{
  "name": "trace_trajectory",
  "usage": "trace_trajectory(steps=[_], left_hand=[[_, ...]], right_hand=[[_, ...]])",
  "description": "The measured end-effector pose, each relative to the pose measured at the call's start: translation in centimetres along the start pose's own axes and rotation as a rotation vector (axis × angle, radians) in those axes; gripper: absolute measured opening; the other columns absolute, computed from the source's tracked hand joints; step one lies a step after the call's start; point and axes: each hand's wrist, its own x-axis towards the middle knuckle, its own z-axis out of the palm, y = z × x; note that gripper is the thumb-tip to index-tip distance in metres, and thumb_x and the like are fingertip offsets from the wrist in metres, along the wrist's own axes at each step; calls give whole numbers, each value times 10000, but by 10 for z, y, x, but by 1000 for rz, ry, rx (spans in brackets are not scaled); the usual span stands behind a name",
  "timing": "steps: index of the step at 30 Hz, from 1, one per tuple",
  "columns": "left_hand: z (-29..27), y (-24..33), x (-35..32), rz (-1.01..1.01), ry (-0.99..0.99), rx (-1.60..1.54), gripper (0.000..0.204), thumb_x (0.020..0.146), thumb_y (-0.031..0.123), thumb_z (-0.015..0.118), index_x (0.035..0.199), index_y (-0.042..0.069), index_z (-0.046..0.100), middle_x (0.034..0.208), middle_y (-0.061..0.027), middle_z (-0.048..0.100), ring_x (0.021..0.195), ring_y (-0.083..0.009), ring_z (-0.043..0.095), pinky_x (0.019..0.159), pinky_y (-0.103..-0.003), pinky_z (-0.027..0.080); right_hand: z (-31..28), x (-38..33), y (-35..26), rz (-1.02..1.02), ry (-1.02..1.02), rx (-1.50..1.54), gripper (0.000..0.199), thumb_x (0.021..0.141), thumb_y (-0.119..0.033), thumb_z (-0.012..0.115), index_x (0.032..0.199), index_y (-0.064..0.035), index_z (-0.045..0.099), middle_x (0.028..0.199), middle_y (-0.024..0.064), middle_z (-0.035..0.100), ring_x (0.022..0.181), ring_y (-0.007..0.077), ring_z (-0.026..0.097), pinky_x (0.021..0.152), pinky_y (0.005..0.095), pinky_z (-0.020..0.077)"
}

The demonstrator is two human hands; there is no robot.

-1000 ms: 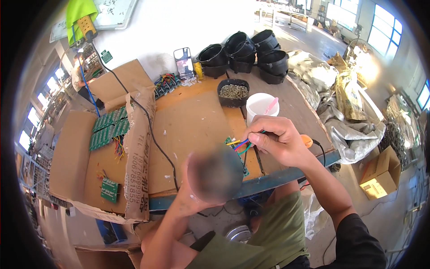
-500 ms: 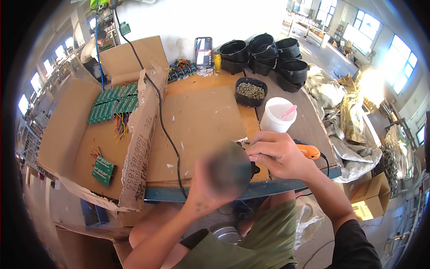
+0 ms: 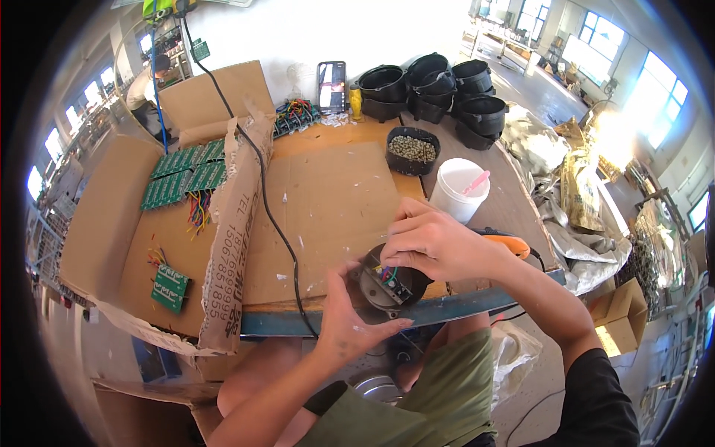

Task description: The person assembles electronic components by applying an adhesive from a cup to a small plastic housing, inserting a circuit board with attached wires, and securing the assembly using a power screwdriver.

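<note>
- Housing [image 3: 419, 287], blurred moments earlier, is now seen sharply at the table's [image 3: 477, 298] front edge, its wires [image 3: 387, 276] exposed to the right hand [image 3: 438, 242].
- Its mouth is turned upward; no long axis is shown by its round rim.
- It is cradled by the left hand [image 3: 348, 322]; right fingertips are pinched at the wires, their grip hidden.

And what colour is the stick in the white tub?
The stick is pink, best seen in the head view.

Upright phone [image 3: 332, 88] before a white wall [image 3: 335, 30].
</note>
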Motion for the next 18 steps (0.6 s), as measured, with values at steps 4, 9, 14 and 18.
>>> trace_trajectory(steps=[4,9,14,18], left_hand=[[10,-3,-5,16,62,23,1102,554,279,998,1336,-21,281,1301,-178,439,1188,-252,500,1037,-384,420],[25,8,-7,5,119,-6,1131,547,345,995,1331,-35,274,1331,-198,412,1201,-276,496,1023,-393,433],[4,12,-8,37,197,87,1125,566,359,953,1369,-29,268,1351,-188,369,1251,-297,410,1077,-426,351],[-26,24,88,240,379,77,497,837,204,720,1202,-17,464,1147,-149,503,1070,-256,502,950,-398,407]], right_hand=[[0,-1,1,-2,-34,-13,63,839,-133,717,880,-85,710,786,24,618,888,272,534,794,373,472],[-11,-11,-3,-49,3,-61,191,798,-168,765,977,-114,725,921,36,638,925,280,544,826,368,471],[-32,-52,-39,158,489,-216,348,792,-176,796,1112,-83,697,1117,112,631,966,289,586,803,362,493],[-14,-136,-36,1056,470,-58,386,962,-359,603,814,-21,716,726,128,689,642,326,658,608,410,516]])
